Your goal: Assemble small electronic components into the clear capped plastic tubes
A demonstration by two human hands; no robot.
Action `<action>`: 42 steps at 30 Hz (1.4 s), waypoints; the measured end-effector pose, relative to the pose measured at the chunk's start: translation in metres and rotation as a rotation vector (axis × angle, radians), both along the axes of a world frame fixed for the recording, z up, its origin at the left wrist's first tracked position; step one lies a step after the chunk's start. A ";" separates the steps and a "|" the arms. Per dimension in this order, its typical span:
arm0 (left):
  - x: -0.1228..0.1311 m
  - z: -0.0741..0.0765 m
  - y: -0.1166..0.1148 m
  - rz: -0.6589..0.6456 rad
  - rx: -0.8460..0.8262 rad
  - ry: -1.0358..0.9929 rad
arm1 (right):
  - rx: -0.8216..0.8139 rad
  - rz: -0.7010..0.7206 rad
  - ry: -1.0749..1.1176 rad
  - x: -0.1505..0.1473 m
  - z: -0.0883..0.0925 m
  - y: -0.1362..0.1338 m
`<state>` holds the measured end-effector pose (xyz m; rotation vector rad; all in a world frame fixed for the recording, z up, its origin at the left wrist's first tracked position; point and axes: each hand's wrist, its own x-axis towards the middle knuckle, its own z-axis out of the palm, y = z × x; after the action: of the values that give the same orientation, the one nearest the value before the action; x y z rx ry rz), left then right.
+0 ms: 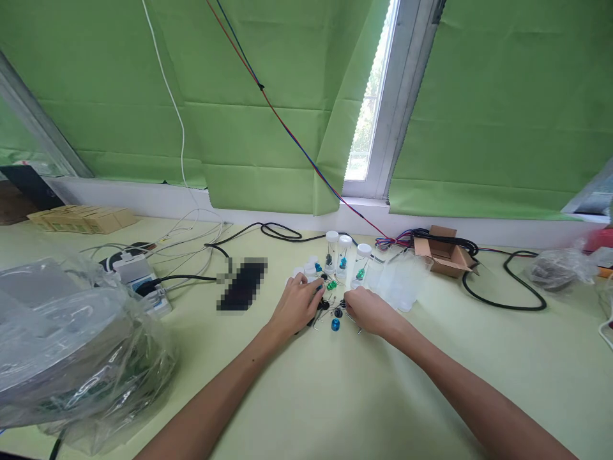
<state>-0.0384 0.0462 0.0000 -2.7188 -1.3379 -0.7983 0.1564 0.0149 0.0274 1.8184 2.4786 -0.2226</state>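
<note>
My left hand [297, 301] rests knuckles-up on the pale green table [335, 396], fingers curled over a small pile of LEDs [331, 285], green ones at its fingertips. My right hand [366, 308] lies just to the right, its fingers bent down and pinched at black parts with metal legs [338, 312]; what it grips is hidden. A loose blue LED [335, 325] lies between the hands, nearer me. Behind them stand three clear vials with white caps [345, 255], holding dark, blue and green pieces. Empty clear vials [400, 285] lie right of my right hand.
A clear plastic bag over a grey object [71, 351] fills the near left. A power strip with plugs [141, 281] and cables lies left of centre. An open cardboard box [443, 255] and a black cable loop [507, 287] are at the right, small cartons [81, 218] far left.
</note>
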 end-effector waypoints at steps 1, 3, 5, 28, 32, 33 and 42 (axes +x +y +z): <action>0.000 0.000 0.000 -0.001 0.002 0.001 | -0.001 0.006 0.002 0.000 0.001 -0.001; 0.000 0.000 -0.001 -0.005 0.012 -0.014 | -0.001 0.016 0.012 0.001 0.004 -0.002; 0.000 0.001 -0.001 -0.016 0.022 -0.050 | 0.003 0.026 0.030 0.003 0.008 -0.003; 0.010 0.002 -0.013 -0.325 -0.007 -0.114 | -0.162 -0.038 0.642 0.016 0.028 0.003; 0.009 0.001 -0.011 -0.304 0.011 -0.096 | -0.124 -0.026 0.638 0.015 0.029 0.002; 0.009 0.001 -0.010 -0.301 0.016 -0.092 | -0.122 -0.028 0.636 0.014 0.029 0.002; 0.007 -0.006 -0.003 -0.196 0.079 -0.146 | -0.050 -0.033 0.659 0.014 0.025 0.004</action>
<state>-0.0319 0.0427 -0.0059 -2.8073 -1.0448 -1.0583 0.1704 0.0193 0.0527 2.0070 2.7843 -1.0255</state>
